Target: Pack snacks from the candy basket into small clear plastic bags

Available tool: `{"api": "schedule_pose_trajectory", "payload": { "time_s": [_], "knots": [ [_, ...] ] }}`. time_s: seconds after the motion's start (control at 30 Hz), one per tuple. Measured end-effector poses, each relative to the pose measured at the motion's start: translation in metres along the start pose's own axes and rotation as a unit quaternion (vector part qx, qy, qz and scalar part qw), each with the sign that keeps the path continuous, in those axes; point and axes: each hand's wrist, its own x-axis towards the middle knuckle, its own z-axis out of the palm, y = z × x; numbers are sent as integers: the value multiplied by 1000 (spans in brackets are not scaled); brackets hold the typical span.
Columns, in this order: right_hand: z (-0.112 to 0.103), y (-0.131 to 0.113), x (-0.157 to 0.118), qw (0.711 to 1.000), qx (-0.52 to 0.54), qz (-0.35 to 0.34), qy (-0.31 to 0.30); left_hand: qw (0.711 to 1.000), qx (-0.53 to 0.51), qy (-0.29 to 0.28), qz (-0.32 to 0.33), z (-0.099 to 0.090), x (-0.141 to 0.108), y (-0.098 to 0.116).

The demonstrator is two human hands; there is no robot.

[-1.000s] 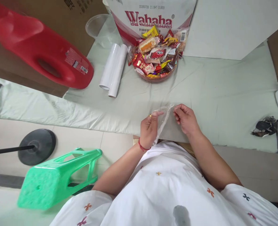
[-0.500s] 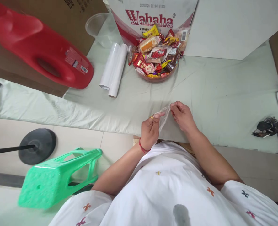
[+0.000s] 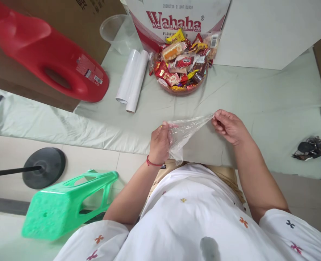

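A thin clear plastic piece [image 3: 186, 132] is stretched between my two hands above the table's near edge; whether it is a bag, a glove or a loose sheet I cannot tell. My left hand [image 3: 160, 143], with a red cord at its wrist, is closed on the wide end, thumb on top. Fingers of this hand show faintly through the film. At the other end my right hand [image 3: 228, 127] pinches a drawn-out corner between thumb and forefinger. Part of the plastic hangs loose below my left hand.
Beyond my hands stands a bowl of wrapped snacks [image 3: 183, 88] before a Wahaha carton [image 3: 182, 11]. Two white rolls [image 3: 133, 81], a clear tub [image 3: 119, 34] and a red jug [image 3: 68, 61] are to the left. Keys [image 3: 308, 148] lie right. A green stool [image 3: 49, 214] is on the floor.
My hands have moved apart, the left to the left and the right to the right and slightly up. The bunched plastic has been pulled out into a long taut triangle.
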Motion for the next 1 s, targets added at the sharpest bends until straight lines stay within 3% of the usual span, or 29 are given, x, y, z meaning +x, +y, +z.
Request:
{"api": "schedule_pose_trajectory", "payload": {
  "time_s": [0.1, 0.3, 0.6, 0.77, 1.0],
  "knots": [
    [22, 17, -3, 999, 37, -24, 30, 1000, -26, 11, -7, 9, -2, -1],
    [64, 53, -17, 998, 36, 11, 57, 994, -52, 62, 68, 18, -4, -8],
    [85, 64, 8, 994, -50, -15, 99, 989, 5, 48, 142, 28, -23, -22],
    [83, 68, 8, 992, -72, -56, 90, 987, 3, 54, 150, 25, -24, -23],
    [35, 39, -2, 995, -81, 19, -53, 990, 23, 84, 115, -3, -1, -13]
  ]
}}
